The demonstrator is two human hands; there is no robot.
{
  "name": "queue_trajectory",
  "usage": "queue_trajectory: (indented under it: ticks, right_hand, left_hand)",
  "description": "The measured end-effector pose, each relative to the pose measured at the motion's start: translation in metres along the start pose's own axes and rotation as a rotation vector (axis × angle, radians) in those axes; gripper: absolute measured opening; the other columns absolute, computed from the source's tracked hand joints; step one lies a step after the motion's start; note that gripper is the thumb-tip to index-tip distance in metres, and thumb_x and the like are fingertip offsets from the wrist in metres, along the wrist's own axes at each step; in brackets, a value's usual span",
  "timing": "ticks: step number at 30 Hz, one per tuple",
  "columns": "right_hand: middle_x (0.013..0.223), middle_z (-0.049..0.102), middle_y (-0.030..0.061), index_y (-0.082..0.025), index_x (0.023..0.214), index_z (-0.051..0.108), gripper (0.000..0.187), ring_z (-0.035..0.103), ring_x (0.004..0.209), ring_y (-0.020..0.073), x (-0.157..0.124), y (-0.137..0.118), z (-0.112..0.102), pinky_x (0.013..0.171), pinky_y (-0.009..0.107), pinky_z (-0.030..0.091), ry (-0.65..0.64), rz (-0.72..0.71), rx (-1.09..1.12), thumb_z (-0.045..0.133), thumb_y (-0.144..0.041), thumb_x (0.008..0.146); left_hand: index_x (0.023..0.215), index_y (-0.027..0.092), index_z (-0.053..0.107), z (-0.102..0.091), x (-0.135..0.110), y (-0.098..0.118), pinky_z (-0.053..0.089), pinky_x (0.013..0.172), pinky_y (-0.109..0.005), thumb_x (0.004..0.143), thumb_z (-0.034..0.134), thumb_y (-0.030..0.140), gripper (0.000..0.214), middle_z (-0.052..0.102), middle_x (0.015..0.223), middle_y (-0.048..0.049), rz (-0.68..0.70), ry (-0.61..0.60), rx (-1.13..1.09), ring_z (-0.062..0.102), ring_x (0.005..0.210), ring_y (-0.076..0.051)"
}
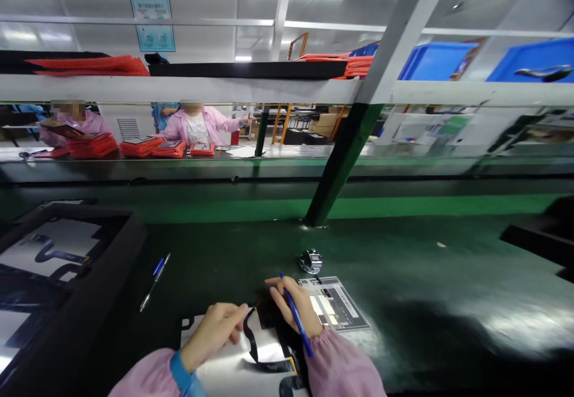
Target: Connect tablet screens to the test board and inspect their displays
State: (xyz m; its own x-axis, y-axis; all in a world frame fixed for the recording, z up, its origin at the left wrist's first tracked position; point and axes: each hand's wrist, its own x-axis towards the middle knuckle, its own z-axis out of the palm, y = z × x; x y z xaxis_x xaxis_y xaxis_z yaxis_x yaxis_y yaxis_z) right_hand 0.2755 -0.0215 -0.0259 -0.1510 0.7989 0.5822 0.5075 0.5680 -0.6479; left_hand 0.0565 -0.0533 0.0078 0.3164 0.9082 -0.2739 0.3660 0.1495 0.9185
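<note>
Green tabletop [233, 247], white shelf [251, 90] beyond; left hand [213, 332] pinches ribbon [252, 344], right hand [308, 312] grips pen [295, 313].

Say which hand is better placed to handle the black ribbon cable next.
Probably the left hand: it is right at the upper end of the black ribbon cable, while the right hand holds a blue pen.

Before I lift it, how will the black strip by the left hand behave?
The black strip is likely floppy: it curves over the silvery panel. It seems light, being narrow. Rough handling might crease it, given its slender bends.
</note>
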Motion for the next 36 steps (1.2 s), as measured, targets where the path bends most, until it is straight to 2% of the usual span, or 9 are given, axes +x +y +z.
queue_trajectory:
  ticks: [2, 5, 10, 13, 18, 24, 32, 36]
  right_hand:
    - [0.075, 0.070, 0.0022, -0.024, 0.067, 0.036, 0.022, 0.064, 0.071, 0.0189, 0.003, -0.003, 0.005, 0.069, 0.033, 0.049, -0.061, -0.022, 0.027, 0.048, -0.021, 0.086]
    - [0.064, 0.066, -0.0012, -0.024, 0.067, 0.034, 0.021, 0.060, 0.061, 0.0164, 0.001, -0.001, 0.003, 0.062, 0.029, 0.048, -0.132, -0.030, 0.079, 0.048, -0.019, 0.081]
    - [0.065, 0.066, -0.0012, -0.025, 0.068, 0.032, 0.021, 0.059, 0.060, 0.0160, -0.002, 0.000, -0.005, 0.060, 0.028, 0.048, -0.185, -0.011, 0.173, 0.050, -0.020, 0.078]
    - [0.068, 0.066, -0.0003, -0.025, 0.069, 0.031, 0.022, 0.060, 0.061, 0.0159, -0.002, -0.004, -0.005, 0.059, 0.028, 0.047, -0.195, 0.003, 0.215, 0.051, -0.020, 0.077]
    - [0.068, 0.065, -0.0006, -0.025, 0.069, 0.032, 0.023, 0.060, 0.060, 0.0137, -0.004, -0.007, -0.001, 0.055, 0.024, 0.046, -0.220, 0.017, 0.231, 0.051, -0.014, 0.076]
    - [0.087, 0.069, 0.0049, -0.025, 0.074, 0.035, 0.023, 0.063, 0.074, 0.0175, -0.008, -0.005, 0.003, 0.065, 0.029, 0.050, -0.130, -0.083, 0.172, 0.054, -0.012, 0.077]
    - [0.077, 0.066, 0.0007, -0.025, 0.072, 0.034, 0.025, 0.059, 0.067, 0.0178, -0.006, -0.010, 0.004, 0.063, 0.032, 0.047, -0.069, -0.218, 0.070, 0.055, -0.011, 0.075]
    - [0.081, 0.067, 0.0014, -0.025, 0.073, 0.035, 0.025, 0.059, 0.068, 0.0175, -0.009, -0.005, 0.010, 0.063, 0.033, 0.047, -0.053, -0.277, 0.031, 0.054, -0.008, 0.075]
  left_hand:
    - [0.067, 0.011, 0.070, 0.015, 0.021, 0.007, 0.034, 0.045, -0.023, 0.073, 0.061, 0.057, 0.048, 0.058, 0.052, -0.0016, -0.035, -0.082, -0.056, 0.052, 0.047, -0.013]
    - [0.060, 0.011, 0.066, 0.026, 0.030, 0.007, 0.034, 0.050, -0.023, 0.064, 0.069, 0.049, 0.038, 0.056, 0.054, 0.0005, 0.019, -0.086, -0.093, 0.047, 0.050, -0.011]
    - [0.054, 0.012, 0.065, 0.027, 0.027, 0.003, 0.028, 0.051, -0.024, 0.066, 0.065, 0.031, 0.022, 0.049, 0.051, 0.0034, 0.129, -0.052, -0.047, 0.041, 0.051, -0.010]
    - [0.056, 0.012, 0.067, 0.027, 0.028, 0.004, 0.027, 0.050, -0.024, 0.067, 0.064, 0.031, 0.022, 0.050, 0.050, 0.0028, 0.127, -0.060, -0.022, 0.040, 0.051, -0.010]
    - [0.056, 0.012, 0.068, 0.030, 0.029, 0.005, 0.033, 0.055, -0.025, 0.072, 0.059, 0.036, 0.030, 0.056, 0.053, -0.0008, 0.149, -0.091, -0.056, 0.046, 0.054, -0.013]
    - [0.055, 0.013, 0.069, 0.032, 0.028, 0.003, 0.035, 0.056, -0.025, 0.075, 0.057, 0.043, 0.038, 0.056, 0.053, -0.0012, 0.149, -0.015, -0.033, 0.049, 0.056, -0.014]
    - [0.053, 0.014, 0.067, 0.034, 0.029, 0.001, 0.033, 0.054, -0.024, 0.075, 0.056, 0.035, 0.033, 0.053, 0.053, 0.0000, 0.168, 0.040, 0.001, 0.049, 0.055, -0.013]
    - [0.053, 0.014, 0.065, 0.035, 0.030, -0.001, 0.031, 0.053, -0.024, 0.077, 0.053, 0.035, 0.033, 0.052, 0.054, 0.0001, 0.193, 0.047, 0.013, 0.047, 0.056, -0.013]
